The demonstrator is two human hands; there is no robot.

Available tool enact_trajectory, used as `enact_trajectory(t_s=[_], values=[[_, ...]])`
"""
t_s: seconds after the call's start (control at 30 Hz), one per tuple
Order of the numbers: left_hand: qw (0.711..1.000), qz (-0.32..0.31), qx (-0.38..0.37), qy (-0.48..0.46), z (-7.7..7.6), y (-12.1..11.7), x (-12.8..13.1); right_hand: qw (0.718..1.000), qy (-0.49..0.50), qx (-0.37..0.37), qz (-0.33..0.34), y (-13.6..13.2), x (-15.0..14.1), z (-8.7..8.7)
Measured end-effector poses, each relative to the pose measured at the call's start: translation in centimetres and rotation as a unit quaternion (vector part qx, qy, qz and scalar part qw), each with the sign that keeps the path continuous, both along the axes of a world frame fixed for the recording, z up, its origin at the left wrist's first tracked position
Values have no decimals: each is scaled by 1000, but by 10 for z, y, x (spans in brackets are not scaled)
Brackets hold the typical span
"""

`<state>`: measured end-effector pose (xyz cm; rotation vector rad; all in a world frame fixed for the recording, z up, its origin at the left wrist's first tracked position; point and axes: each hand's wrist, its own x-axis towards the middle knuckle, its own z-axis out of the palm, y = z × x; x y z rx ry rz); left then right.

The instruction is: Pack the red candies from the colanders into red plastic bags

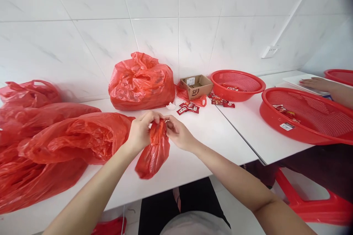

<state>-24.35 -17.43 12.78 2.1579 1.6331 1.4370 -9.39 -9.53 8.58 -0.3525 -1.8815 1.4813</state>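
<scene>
Between my two hands hangs a small red plastic bag [154, 154], its lower end tilted toward the left above the white table [198, 158]. My left hand [143, 128] is closed on the bag's top edge from the left. From the right, my right hand [178, 132] pinches the same top edge, fingertips close to those of the left. What the bag holds, if anything, is hidden. Just beyond my hands lie several small dark red packets [189, 108] and a crumpled white tissue [171, 106].
Large red bags [71, 136] fill the table's left side; another full bag [142, 84] stands against the wall. A cardboard box [200, 90] sits beside a red basket [237, 93]. Nearer right is another basket [303, 136], with a co-worker's arm [322, 84] behind it.
</scene>
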Motion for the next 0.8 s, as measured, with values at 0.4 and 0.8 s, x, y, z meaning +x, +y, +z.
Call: enact_trajectory(t_s=[0.4, 0.8], values=[[997, -6, 67, -27, -4, -3, 5, 994, -49, 75, -59, 13, 12, -10], [997, -19, -13, 71, -7, 0, -10, 993, -113, -42, -18, 9, 16, 25]])
